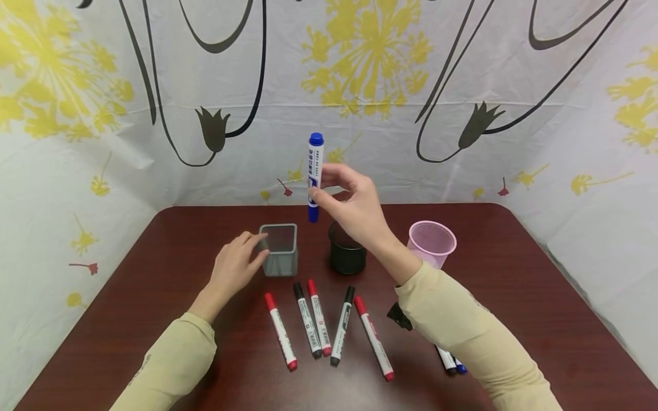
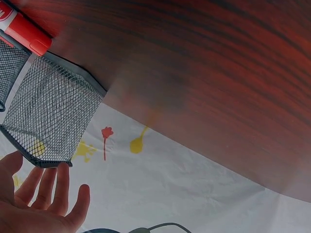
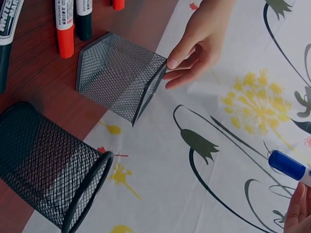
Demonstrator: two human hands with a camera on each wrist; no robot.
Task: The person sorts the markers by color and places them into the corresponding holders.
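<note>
My right hand pinches a blue-capped whiteboard marker between thumb and fingers, upright with its cap on top. It is raised above the table, near the round black mesh pen holder, part of whose rim is hidden behind the hand. In the right wrist view, the marker's blue end shows at the right edge. My left hand is at the left side of the square grey mesh pen holder. Its fingers are spread and lightly bent, with fingertips right at the holder's rim.
Several red and black markers lie in front of the holders. A round pink mesh pen holder stands on the right. Beside the right sleeve are a small black object and partly hidden black and blue markers. A patterned cloth hangs behind the table.
</note>
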